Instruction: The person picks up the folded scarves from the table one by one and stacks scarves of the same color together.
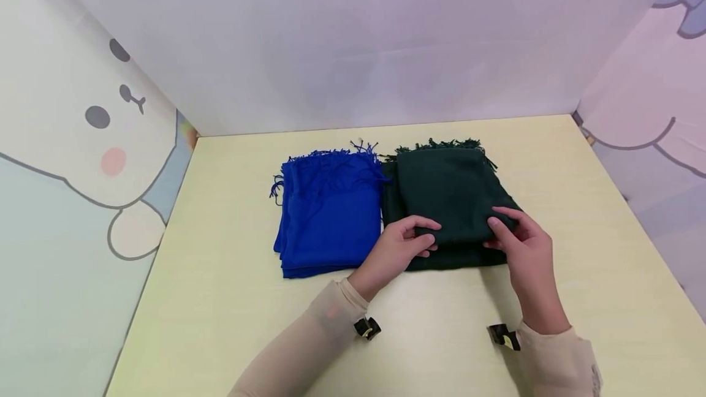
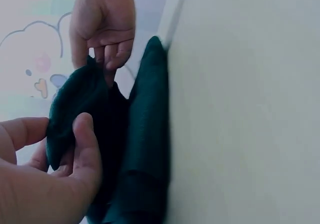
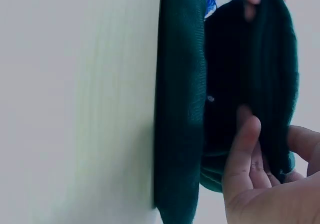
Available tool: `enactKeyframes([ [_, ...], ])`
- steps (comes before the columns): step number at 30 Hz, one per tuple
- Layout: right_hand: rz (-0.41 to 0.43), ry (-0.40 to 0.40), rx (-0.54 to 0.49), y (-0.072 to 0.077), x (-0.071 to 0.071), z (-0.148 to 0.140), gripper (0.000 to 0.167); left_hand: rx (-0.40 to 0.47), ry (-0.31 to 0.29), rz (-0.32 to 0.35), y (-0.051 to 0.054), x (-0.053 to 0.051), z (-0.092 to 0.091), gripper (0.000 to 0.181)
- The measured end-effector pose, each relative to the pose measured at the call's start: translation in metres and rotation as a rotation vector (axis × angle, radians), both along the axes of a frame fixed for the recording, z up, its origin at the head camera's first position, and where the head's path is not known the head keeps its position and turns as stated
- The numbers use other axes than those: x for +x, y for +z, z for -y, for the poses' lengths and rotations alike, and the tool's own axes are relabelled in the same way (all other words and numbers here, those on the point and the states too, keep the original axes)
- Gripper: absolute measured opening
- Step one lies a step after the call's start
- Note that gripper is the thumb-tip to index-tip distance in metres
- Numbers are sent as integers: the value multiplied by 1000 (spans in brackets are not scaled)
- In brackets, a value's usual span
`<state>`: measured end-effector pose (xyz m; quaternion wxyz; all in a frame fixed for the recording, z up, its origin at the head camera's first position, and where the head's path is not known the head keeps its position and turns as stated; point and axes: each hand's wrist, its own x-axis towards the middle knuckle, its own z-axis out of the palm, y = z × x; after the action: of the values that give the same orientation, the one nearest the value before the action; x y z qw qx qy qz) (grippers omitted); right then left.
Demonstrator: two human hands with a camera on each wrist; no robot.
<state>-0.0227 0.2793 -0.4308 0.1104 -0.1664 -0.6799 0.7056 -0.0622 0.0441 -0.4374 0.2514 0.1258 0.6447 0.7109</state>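
A dark green fringed scarf (image 1: 449, 192), folded into layers, lies on the table with its fringe toward the back. My left hand (image 1: 399, 244) pinches the near left corner of its upper fold. At the near right corner of that same fold, my right hand (image 1: 524, 247) grips the cloth between thumb and fingers. Both wrist views show the held fold (image 3: 275, 84) raised, apart from the thick lower layer (image 2: 147, 134) on the table. Just left of the green scarf, a folded blue fringed scarf (image 1: 336, 219) lies flat, its edge touching or nearly touching the green one.
The pale wood-patterned table (image 1: 220, 299) ends at a white back wall (image 1: 364, 41). Side panels with cartoon animals (image 1: 110, 139) stand along the left and right edges. Small black clips or mounts (image 1: 367, 328) sit by both sleeve cuffs.
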Motion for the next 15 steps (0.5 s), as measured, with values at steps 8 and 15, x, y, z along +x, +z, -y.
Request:
enactKeyframes([
  [8,116,80,16,0,6,-5,37,40,-12,140,-9,4,1,24],
  [15,225,179,284,1,7,-11,46,102,-10,339,-12,7,2,32],
])
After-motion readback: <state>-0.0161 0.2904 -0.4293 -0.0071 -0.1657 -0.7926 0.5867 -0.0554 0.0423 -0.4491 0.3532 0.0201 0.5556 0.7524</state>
